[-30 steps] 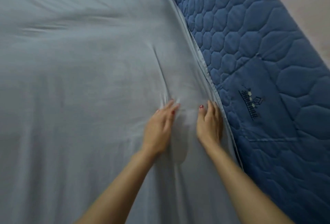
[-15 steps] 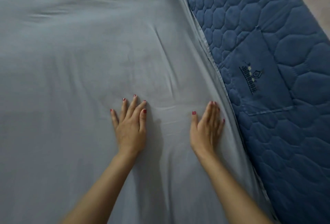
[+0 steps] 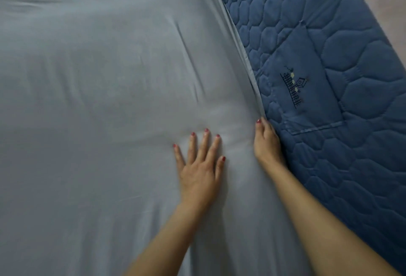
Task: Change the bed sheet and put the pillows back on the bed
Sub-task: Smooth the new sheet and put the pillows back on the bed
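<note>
A bed fills the view, with a strip of pale floor (image 3: 393, 1) at the upper right. The light blue sheet (image 3: 98, 111) lies spread over the quilted mattress (image 3: 340, 155), its edge running along the mattress side. The left hand (image 3: 201, 165) presses flat, fingers spread. The right hand (image 3: 267, 141) sits at the sheet's edge; its fingers are hidden, so its grip cannot be told. The sheet looks thin, soft and prone to creasing, best taken by its hem.

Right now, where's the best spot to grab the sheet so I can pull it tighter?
Probably its hemmed edge beside the blue quilted mattress. Pinch it from the mattress side, just ahead of the right hand: the hem lifts in a fold there, elsewhere the sheet lies flat.
</note>
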